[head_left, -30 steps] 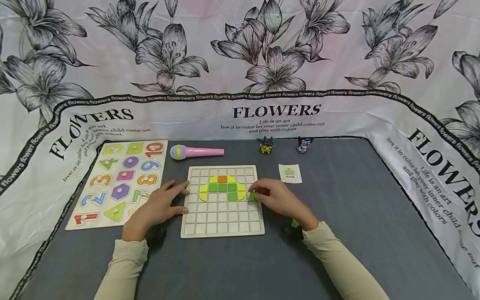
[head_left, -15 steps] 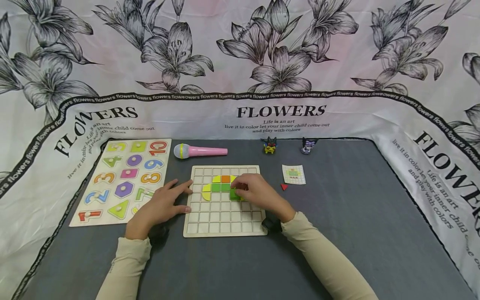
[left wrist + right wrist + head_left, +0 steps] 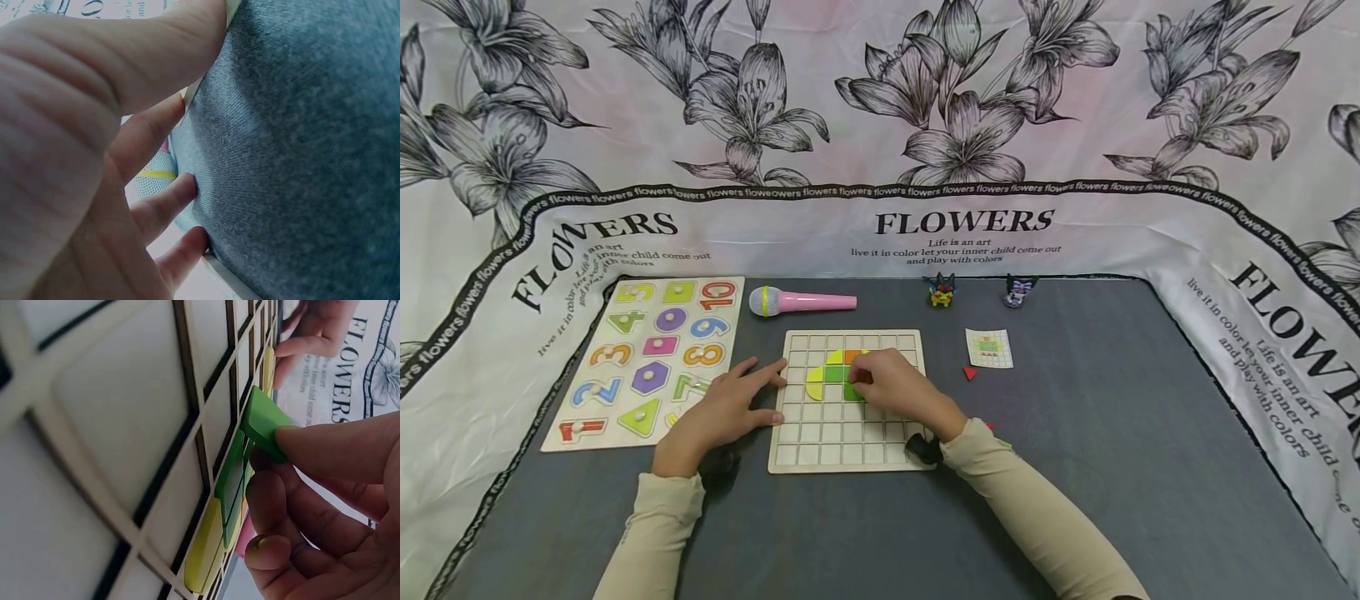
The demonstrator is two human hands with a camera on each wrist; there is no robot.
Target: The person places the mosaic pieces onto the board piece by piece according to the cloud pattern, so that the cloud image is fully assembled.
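Note:
My right hand (image 3: 902, 387) is over the middle of the wooden grid board (image 3: 808, 454). In the right wrist view its thumb and fingertips pinch a green square tile (image 3: 265, 422), which tilts close over the grid. Beside it, set in the cells, are another green tile (image 3: 231, 481) and a yellow rounded tile (image 3: 205, 553). The head view also shows an orange tile (image 3: 851, 355) at the top of the pattern, partly covered by the hand. My left hand (image 3: 722, 408) has its fingers spread, with the fingertips and thumb touching the board's left edge.
A number-and-shape puzzle board (image 3: 632, 442) lies at the left. Behind the grid are a pink toy microphone (image 3: 812, 301) and two small figurines, one yellow (image 3: 942, 292) and one purple (image 3: 1017, 292). On the right lie a pattern card (image 3: 988, 348) and a red triangle (image 3: 970, 373).
My right hand has carried the green tile from the grid board's right edge leftward to its middle. The left hand has stayed at the board's left edge.

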